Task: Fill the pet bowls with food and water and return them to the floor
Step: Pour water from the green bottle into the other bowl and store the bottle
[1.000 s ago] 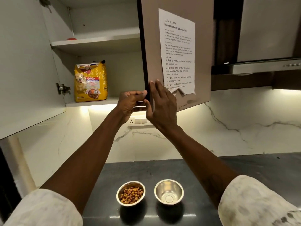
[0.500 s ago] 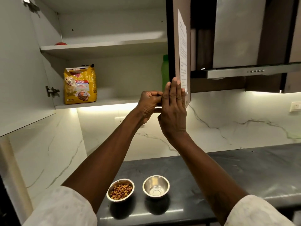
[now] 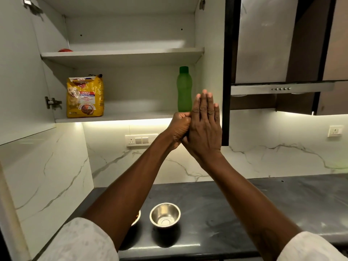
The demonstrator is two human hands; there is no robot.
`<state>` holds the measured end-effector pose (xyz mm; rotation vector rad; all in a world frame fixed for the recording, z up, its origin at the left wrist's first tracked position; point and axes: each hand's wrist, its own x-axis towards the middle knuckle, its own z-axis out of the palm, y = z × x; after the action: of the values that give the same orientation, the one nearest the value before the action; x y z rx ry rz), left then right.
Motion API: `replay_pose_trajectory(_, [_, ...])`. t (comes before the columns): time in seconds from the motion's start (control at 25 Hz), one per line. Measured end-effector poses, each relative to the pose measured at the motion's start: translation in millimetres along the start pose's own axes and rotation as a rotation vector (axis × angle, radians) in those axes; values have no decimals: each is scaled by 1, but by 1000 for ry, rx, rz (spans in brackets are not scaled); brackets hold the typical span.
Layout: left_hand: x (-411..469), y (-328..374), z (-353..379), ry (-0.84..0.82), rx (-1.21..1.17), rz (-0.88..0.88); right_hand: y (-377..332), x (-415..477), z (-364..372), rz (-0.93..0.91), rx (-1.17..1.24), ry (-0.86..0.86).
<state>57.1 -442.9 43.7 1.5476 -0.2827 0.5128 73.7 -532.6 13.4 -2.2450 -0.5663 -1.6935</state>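
Note:
On the dark counter stands an empty steel bowl (image 3: 165, 214). To its left, a second bowl holding kibble (image 3: 138, 217) is mostly hidden under my left forearm. In the open cupboard, a yellow dog food bag (image 3: 85, 96) stands at the left of the lower shelf and a green water bottle (image 3: 184, 89) at the right. My left hand (image 3: 178, 127) is curled into a fist just below the bottle. My right hand (image 3: 205, 125) is flat, fingers up, touching the left hand and close to the edge-on cupboard door (image 3: 225, 72). Neither hand holds an object.
The left cupboard door (image 3: 20, 72) hangs open at the left. A steel range hood (image 3: 280, 88) sits right of the cupboard. A switch panel (image 3: 141, 140) is on the marble backsplash, and a wall socket (image 3: 335, 130) at the far right. A small red item (image 3: 65, 50) lies on the upper shelf.
The right cupboard door has swung fully open to edge-on, and the green bottle now shows. Both hands followed it rightward. The view shifted, so my left forearm now covers the kibble bowl.

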Motion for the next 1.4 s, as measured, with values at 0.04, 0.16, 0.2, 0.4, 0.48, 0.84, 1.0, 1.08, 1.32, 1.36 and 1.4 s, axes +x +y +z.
replay_pose_trajectory(0.04, [2, -2, 3, 9, 0, 2, 6, -1, 3, -10, 16, -8])
replay_pose_trajectory(0.16, [6, -7, 5, 64, 48, -16, 21, -1, 12, -60, 31, -61])
replay_pose_trajectory(0.2, [7, -7, 4, 86, 72, -29, 24, 1, 16, -64, 39, -79])
replay_pose_trajectory(0.4, [18, -9, -14, 172, 117, -33, 36, 4, 43, -46, 138, -131])
replay_pose_trajectory(0.48, [24, -11, -25, 216, 169, -25, 37, 7, 58, -36, 179, -158])
replay_pose_trajectory(0.84, [100, -47, -102, 255, 245, -17, 17, 42, 168, 23, 329, -283])
replay_pose_trajectory(1.0, [160, -55, -139, 259, 224, -6, 8, 72, 222, 89, 386, -302])
replay_pose_trajectory(1.08, [188, -58, -153, 241, 250, -7, 6, 88, 243, 150, 424, -293])
replay_pose_trajectory(1.32, [249, -78, -175, 179, 233, 2, 7, 125, 310, 335, 540, -306])
replay_pose_trajectory(1.36, [258, -82, -177, 175, 234, 4, 9, 132, 320, 350, 549, -300])
replay_pose_trajectory(1.4, [265, -86, -178, 175, 239, 10, 11, 137, 328, 364, 567, -293])
